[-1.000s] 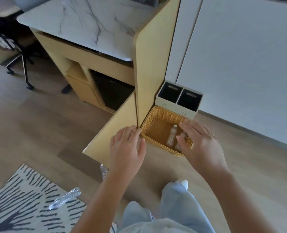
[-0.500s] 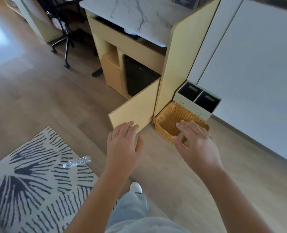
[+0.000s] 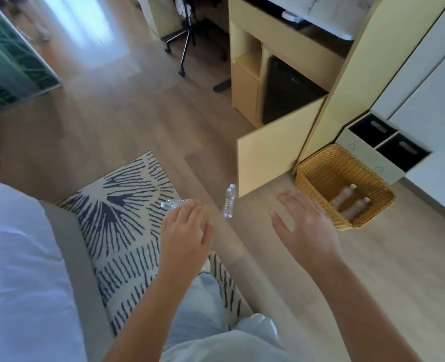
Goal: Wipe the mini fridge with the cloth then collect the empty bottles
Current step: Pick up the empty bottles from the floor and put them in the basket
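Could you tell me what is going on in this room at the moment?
A person is gathering empty plastic bottles. Two bottles lie in the wicker basket beside the cabinet. A third bottle lies on the wooden floor near the open cabinet door, and a fourth bottle lies at the rug edge, by the left hand. That hand and the right hand are open and hold nothing. The mini fridge sits inside the cabinet.

One wide-angle camera rides on the person's head and looks forward and steeply down at the floor (image 3: 127,121), both the left hand (image 3: 187,231) and right hand (image 3: 304,226) close beneath it, the wicker basket (image 3: 328,173) just past the right hand and the counter (image 3: 328,11) farther off ahead of it.
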Tool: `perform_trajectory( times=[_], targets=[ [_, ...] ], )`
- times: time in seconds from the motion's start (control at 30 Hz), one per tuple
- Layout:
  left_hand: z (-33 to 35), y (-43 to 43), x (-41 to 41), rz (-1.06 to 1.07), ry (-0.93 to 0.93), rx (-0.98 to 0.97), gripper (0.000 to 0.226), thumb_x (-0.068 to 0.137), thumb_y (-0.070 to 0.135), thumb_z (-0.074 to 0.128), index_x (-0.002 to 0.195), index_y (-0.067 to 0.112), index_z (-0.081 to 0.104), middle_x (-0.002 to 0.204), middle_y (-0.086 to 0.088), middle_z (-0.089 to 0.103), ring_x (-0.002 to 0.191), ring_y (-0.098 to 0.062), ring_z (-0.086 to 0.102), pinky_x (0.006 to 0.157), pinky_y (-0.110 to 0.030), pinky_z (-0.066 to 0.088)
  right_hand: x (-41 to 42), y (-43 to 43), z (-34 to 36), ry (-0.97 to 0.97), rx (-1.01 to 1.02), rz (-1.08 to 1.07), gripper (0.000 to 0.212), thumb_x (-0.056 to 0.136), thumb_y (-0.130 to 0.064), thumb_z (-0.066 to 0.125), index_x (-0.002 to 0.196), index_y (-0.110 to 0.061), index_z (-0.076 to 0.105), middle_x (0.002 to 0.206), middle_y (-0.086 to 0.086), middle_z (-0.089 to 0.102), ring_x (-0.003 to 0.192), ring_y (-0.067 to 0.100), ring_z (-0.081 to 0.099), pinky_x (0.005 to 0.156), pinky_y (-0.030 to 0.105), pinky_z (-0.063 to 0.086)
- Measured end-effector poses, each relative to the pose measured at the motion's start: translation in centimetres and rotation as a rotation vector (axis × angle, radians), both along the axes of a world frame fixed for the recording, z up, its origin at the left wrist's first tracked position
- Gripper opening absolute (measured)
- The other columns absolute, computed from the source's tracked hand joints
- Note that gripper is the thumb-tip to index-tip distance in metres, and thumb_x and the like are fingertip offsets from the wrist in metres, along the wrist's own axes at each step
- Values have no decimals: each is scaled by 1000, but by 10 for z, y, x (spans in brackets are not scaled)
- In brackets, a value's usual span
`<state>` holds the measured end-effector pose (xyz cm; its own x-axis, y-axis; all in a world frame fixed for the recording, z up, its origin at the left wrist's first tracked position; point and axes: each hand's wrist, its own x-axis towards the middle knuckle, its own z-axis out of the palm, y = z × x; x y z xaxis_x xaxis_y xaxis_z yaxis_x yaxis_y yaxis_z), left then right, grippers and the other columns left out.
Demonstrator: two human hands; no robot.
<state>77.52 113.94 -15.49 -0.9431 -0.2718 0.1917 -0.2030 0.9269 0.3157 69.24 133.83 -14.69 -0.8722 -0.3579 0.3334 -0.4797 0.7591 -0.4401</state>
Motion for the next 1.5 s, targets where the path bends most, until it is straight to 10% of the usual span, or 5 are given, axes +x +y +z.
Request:
perform_trajectory(
  times=[0.63, 1.03, 1.5],
  targets=[
    [-143, -256, -111, 63, -87, 57, 42, 84, 29, 43, 111, 3, 61, 114, -15, 63, 105, -30, 59, 92, -34, 33, -99, -245, -127, -134, 64, -137, 31, 78, -18, 62, 106, -4, 65, 101, 12, 68, 91, 27, 65, 77, 37, 51],
    [-390, -314, -195, 260, -156, 262, 54, 89, 41, 36, 120, 2, 55, 121, -14, 59, 115, -28, 53, 98, -34, 34, -166, -309, -376, -345, 5, -185, 44, 82, -34, 44, 108, -6, 64, 105, 7, 67, 95, 24, 64, 76, 31, 49],
    [-686, -314, -225, 29, -374, 149, 49, 89, 42, 48, 122, 6, 55, 124, -10, 58, 117, -27, 52, 98, -34, 32, -214, -279, -652, -678, 128, -300, 42, 85, -25, 60, 126, -18, 53, 125, 0, 55, 112, 22, 52, 82, 31, 41]
  ],
)
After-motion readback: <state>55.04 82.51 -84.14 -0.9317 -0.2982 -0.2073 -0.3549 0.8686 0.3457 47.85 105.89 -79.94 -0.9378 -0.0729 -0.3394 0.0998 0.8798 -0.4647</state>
